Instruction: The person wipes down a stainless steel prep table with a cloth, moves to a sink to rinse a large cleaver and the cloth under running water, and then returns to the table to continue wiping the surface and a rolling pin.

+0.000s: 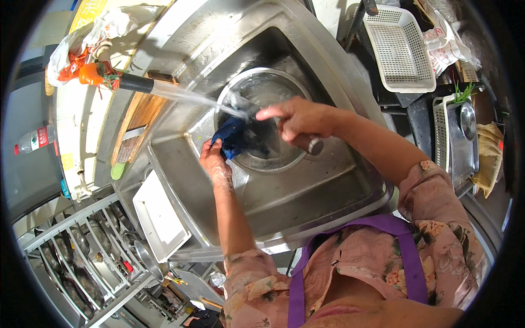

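Note:
In a round metal basin [262,166], a wet dark blue cloth [232,137] bunches up at the near left side, gripped by the fingers of my left hand [214,158]. Above the basin's right part is my right hand [301,119], its index finger stretched out and the others curled around a round handle [308,144] with a metal end cap. What the handle belongs to is blurred and cannot be made out. A stream of water [197,99] pours from a black spout [136,83] into the basin.
The basin stands in a stainless steel sink [295,188]. At left are a wooden rack [137,117] with a knife, a white tray [158,213] and a metal shelf [88,246]. White plastic baskets [404,82] are at right. A plastic bottle [35,139] lies far left.

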A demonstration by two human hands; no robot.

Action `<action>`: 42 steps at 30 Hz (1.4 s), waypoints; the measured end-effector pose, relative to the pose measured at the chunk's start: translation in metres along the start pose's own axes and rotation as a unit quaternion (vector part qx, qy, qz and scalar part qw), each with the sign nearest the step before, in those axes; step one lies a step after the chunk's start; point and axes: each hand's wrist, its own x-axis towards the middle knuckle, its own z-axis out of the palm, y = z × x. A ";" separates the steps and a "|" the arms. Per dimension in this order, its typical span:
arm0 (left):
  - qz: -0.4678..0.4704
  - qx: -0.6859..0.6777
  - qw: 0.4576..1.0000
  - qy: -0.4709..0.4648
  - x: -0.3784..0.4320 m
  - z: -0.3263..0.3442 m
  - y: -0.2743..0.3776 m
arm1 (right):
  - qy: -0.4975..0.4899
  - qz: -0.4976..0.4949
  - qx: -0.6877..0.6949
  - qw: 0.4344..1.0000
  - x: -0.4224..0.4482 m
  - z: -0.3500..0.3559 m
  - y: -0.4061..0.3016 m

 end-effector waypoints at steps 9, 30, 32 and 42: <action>0.108 -0.023 0.993 0.036 -0.025 -0.014 0.057 | -0.015 -0.080 -0.709 0.701 -0.010 0.033 0.005; 0.054 0.656 0.751 -0.059 0.039 0.014 -0.052 | -0.050 -0.007 -0.732 0.680 0.011 0.021 0.036; -0.071 0.277 0.958 0.014 0.053 0.025 -0.052 | -0.043 -0.019 -0.735 0.676 0.011 0.022 0.038; 0.079 -0.060 0.992 0.075 0.093 0.016 -0.017 | 0.014 -0.038 -0.719 0.694 0.008 0.016 0.041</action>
